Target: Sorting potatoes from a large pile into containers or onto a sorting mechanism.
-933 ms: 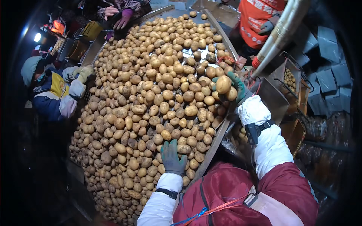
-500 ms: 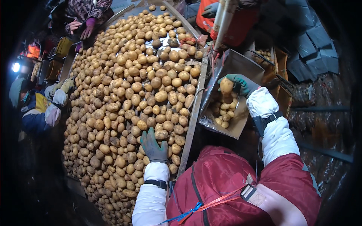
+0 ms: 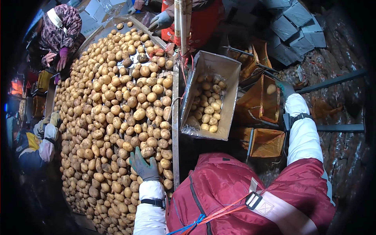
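Pale grey cartons [image 3: 284,28] stand stacked between one and two o'clock, behind the sorting floor. Through my remote view, potatoes [image 3: 139,114] heap up at nine o'clock, bounded on my side by a table rim [image 3: 176,129]. I have the gloved left hand [image 3: 145,166] resting on the heap, between seven and eight o'clock, its thumb and fingers spread wide around a potato without closing. Between two and three o'clock, the gloved right hand [image 3: 288,90] reaches to the edge of an orange-lined bin [image 3: 270,109]; a single potato [image 3: 271,89] shows at the bin's mouth, just beside the fingers (too shaded for me to tell whether they grip it). I judge a low, gentle release best here, wrist turned inward, so that skin isn't bruised. I'd also keep my sleeve clear of the bin's edge, and leave the left hand light, since pressing could set the heap rolling.
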Available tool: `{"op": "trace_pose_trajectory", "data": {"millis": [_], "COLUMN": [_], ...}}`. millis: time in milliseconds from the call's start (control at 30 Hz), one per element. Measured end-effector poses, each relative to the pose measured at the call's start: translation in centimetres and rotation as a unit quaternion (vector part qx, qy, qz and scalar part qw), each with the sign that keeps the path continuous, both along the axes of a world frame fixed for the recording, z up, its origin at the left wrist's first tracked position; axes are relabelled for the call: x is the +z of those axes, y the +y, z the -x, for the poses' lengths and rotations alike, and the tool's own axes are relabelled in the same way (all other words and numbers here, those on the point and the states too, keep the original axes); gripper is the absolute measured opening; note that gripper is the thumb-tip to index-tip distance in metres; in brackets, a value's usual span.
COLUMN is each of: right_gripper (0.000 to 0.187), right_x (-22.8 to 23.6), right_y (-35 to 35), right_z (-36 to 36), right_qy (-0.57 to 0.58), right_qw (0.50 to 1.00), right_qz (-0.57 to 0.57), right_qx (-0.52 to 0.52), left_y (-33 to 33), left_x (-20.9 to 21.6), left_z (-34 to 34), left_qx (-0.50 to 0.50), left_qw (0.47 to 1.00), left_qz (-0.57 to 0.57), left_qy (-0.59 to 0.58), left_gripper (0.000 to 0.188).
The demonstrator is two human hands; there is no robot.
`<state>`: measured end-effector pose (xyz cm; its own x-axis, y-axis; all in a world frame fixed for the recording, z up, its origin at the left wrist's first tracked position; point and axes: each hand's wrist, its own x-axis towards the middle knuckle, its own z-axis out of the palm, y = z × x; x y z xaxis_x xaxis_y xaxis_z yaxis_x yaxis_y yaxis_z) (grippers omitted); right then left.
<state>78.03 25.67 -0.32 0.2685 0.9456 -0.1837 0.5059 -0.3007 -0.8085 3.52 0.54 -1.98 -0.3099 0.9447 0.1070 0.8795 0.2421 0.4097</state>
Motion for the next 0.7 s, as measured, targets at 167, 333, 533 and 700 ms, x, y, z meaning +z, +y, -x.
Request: {"op": "trace_pose_trajectory", "data": {"millis": [167, 333, 533, 700], "right_gripper": [0.035, 0.026, 0.025, 0.044], "right_x": [-2.2, 7.0, 3.5, -1.1], "right_y": [4.9, 5.7, 9.0, 15.9], "right_z": [4.5, 34.2, 59.5, 72.2], "right_qy": [-0.187, 0.223, 0.313, -0.003], "right_qw": [0.979, 0.957, 0.873, 0.895], "right_qz": [0.073, 0.151, 0.144, -0.052], "right_qx": [0.037, 0.105, 0.344, 0.444], "left_y": [-0.3, 0.9, 0.2, 1.1], "left_x": [-0.5, 0.7, 1.7, 2.1], "left_z": [0.6, -0.3, 0.6, 0.6], "left_qx": [0.015, 0.007, 0.039, 0.043], "left_qw": [1.0, 1.0, 0.997, 0.995], "left_qz": [-0.02, -0.004, 0.055, 0.067], "left_qy": [0.006, -0.025, -0.029, -0.065], "left_gripper": [0.077, 0.076, 0.074, 0.076]}}
